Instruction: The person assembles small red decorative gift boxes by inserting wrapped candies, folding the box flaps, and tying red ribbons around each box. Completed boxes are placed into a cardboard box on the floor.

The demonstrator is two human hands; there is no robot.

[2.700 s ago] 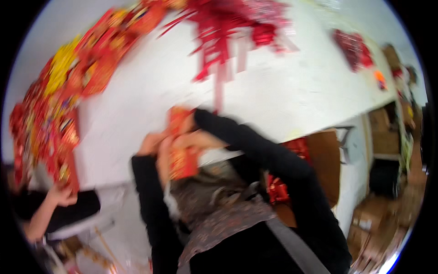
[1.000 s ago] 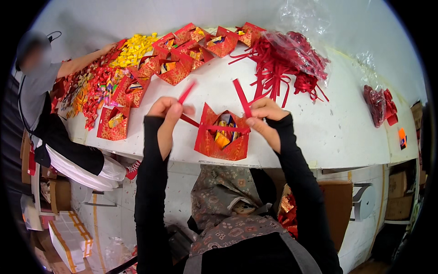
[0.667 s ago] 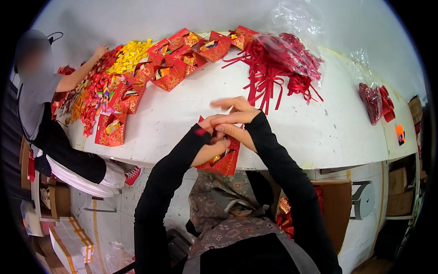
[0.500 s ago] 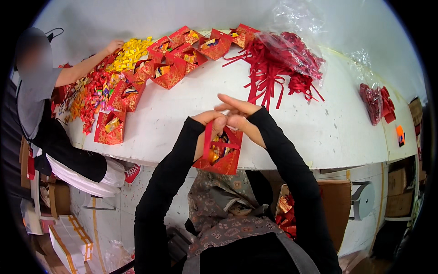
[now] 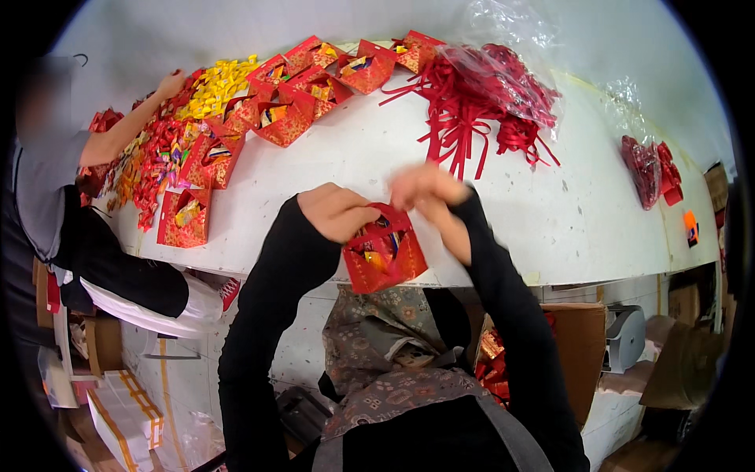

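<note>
A red gift box (image 5: pixel 393 275) with a gold pattern stands at the near table edge, in front of my body. Wrapped sweets (image 5: pixel 379 258) fill it, and a red ribbon (image 5: pixel 383 230) crosses its opening. My left hand (image 5: pixel 338 211) is closed at the box's far left corner, fingertips against its top edge by the ribbon. Just past the far right corner is my right hand (image 5: pixel 431 195), its fingers smeared by motion; whether they grip the ribbon I cannot make out.
Several filled red boxes (image 5: pixel 283 118) line the table's far left side. Beyond lie piled sweets (image 5: pixel 220 88), where a co-worker's hand (image 5: pixel 171 83) reaches. Red ribbons (image 5: pixel 464 130) spill from a clear bag at the back. An open carton (image 5: pixel 578 362) stands below at right.
The box has turned to face me more squarely, and the raised ribbon loop has come down over it. My left hand has moved left; my right hand has lowered its stretched fingers. The co-worker's arm drew back left.
</note>
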